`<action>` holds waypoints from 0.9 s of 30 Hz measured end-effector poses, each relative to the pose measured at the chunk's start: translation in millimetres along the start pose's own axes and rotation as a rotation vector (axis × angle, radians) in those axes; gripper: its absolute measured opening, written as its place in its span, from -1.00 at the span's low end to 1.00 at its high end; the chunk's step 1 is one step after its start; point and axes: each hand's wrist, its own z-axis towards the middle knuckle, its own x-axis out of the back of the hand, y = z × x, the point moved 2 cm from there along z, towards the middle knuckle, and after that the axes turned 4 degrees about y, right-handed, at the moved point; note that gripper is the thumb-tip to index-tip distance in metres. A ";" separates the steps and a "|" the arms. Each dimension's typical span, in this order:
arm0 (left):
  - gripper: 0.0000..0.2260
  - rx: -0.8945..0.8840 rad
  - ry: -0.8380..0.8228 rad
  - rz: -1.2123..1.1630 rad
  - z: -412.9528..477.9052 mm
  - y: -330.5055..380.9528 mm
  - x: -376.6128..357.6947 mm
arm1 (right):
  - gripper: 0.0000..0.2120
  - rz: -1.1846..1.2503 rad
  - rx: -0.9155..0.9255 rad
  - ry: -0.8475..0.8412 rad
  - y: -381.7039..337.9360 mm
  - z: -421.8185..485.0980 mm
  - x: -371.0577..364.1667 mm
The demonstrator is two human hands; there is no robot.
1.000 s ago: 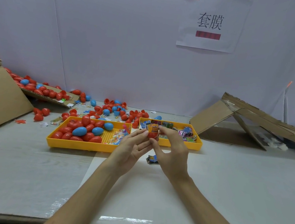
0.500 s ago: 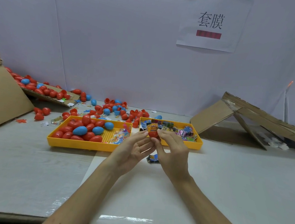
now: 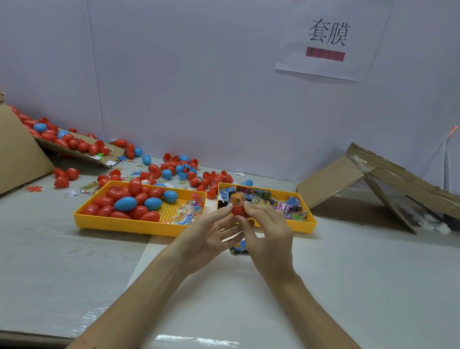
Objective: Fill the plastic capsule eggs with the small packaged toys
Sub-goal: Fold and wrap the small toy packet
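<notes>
- Head view: pinched between the fingertips of the left hand and the right hand, one red plastic capsule egg half, raised just before the right yellow plastic tray.
- Left fingers near straight, right fingers curled, all tips meeting on the shell.
- Poking from its top, one small orange packaged toy; probably held open-end-up for pressing the packet in.
- Two trays side by side, likely for short reaches: toys right, eggs in the left yellow plastic tray.
- Three blue plastic eggs there among many red.
- One spare blue toy packet on the table below the hands.
</notes>
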 end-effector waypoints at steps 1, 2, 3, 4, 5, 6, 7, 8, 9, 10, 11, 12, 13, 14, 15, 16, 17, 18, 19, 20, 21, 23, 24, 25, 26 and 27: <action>-0.72 0.005 0.000 0.014 0.1 -0.2 0.0 | -0.81 0.001 0.002 -0.001 1.0 0.0 0.2; -0.68 0.010 0.000 0.029 0.3 -0.8 -0.3 | -0.83 0.002 -0.002 -0.005 2.3 0.0 0.7; -0.63 0.013 0.000 0.041 0.5 -1.5 -0.7 | -0.83 0.006 -0.010 -0.009 3.1 0.2 1.2; -0.59 0.014 0.002 0.049 0.6 -2.2 -1.1 | -0.82 0.015 -0.018 -0.013 3.3 0.3 1.5; -0.57 0.011 0.005 0.049 0.6 -2.4 -1.3 | -0.80 0.025 -0.024 -0.017 3.2 0.5 1.6; -0.57 0.009 0.007 0.044 0.6 -2.2 -1.5 | -0.79 0.032 -0.025 -0.019 2.6 0.6 1.4; -0.57 0.006 0.007 0.038 0.2 -1.6 -1.8 | -0.79 0.033 -0.022 -0.021 1.9 0.5 1.1; -0.59 0.005 0.001 0.031 -0.4 -0.6 -2.4 | -0.79 0.033 -0.018 -0.023 1.1 0.3 0.6; -0.61 0.002 -0.006 0.020 -1.0 0.4 -3.0 | -0.80 0.034 -0.014 -0.024 0.7 0.3 0.2; -0.64 0.002 -0.010 0.007 -1.0 1.0 -3.2 | -0.81 0.036 -0.011 -0.023 0.6 0.4 0.0; -0.69 -0.001 -0.007 -0.007 -0.6 1.3 -3.2 | -0.83 0.041 -0.006 -0.021 0.6 0.6 0.0; -0.71 -0.006 0.001 -0.016 0.0 1.3 -2.8 | -0.83 0.054 -0.001 -0.023 0.2 0.6 -0.4; -0.72 -0.014 0.012 -0.020 0.8 1.1 -2.2 | -0.83 0.075 0.004 -0.029 -0.7 0.5 -0.7; -0.71 -0.021 0.024 -0.022 1.7 0.6 -1.2 | -0.84 0.104 0.009 -0.036 -1.9 0.6 -1.1; -0.70 -0.027 0.034 -0.022 2.6 0.2 -0.3 | -0.84 0.130 0.014 -0.040 -3.0 0.9 -1.3; -0.71 -0.035 0.040 -0.021 3.0 0.0 0.7 | -0.84 0.148 0.016 -0.042 -3.8 1.2 -1.5; -0.75 -0.044 0.046 -0.016 3.0 0.4 1.2 | -0.83 0.160 0.012 -0.043 -4.0 1.6 -1.4; -0.79 -0.054 0.050 0.001 2.8 0.9 1.5 | -0.80 0.171 -0.005 -0.049 -3.7 2.2 -1.1; -0.81 -0.068 0.053 0.031 2.4 1.5 1.1 | -0.78 0.185 -0.034 -0.062 -2.5 2.8 -0.7; -0.81 -0.086 0.056 0.078 2.1 1.8 0.5 | -0.75 0.200 -0.071 -0.081 -1.2 3.1 -0.3; -0.78 -0.110 0.063 0.129 2.3 1.8 -0.4 | -0.73 0.213 -0.108 -0.102 0.2 3.3 -0.2; -0.69 -0.174 0.088 0.204 3.4 1.7 -1.6 | -0.74 0.249 -0.177 -0.140 2.6 3.0 -1.3; -0.66 -0.204 0.100 0.218 3.8 1.5 -1.9 | -0.77 0.267 -0.204 -0.154 4.0 2.9 -2.4; -0.64 -0.226 0.113 0.220 3.8 1.2 -1.9 | -0.82 0.274 -0.223 -0.161 5.6 2.8 -3.3; -0.64 -0.238 0.124 0.215 3.7 1.0 -1.5 | -0.85 0.272 -0.238 -0.161 7.6 2.9 -4.0; -0.64 -0.243 0.129 0.209 3.5 1.2 -1.4 | -0.87 0.267 -0.251 -0.158 9.6 2.8 -4.4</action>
